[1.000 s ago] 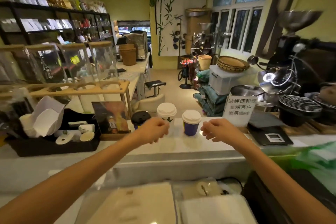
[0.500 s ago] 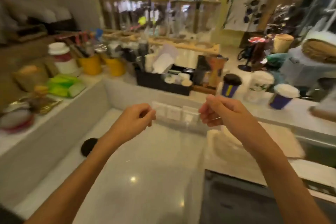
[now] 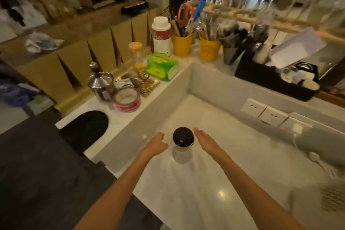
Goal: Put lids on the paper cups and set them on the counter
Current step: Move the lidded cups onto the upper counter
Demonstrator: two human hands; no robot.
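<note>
Two bare forearms reach in from the near edge, long and slim, with no sleeve showing anywhere along them up to where the picture cuts them off. No watch, band or bracelet sits at either wrist. The left hand (image 3: 156, 144) and right hand (image 3: 205, 143) are gloveless, and no ring shows on the fingers, though both are slightly blurred. Nothing else of the person is in sight.

The white bottle (image 3: 161, 36) with a dark red label reads roughly "SZC"; nothing else is legible.
</note>
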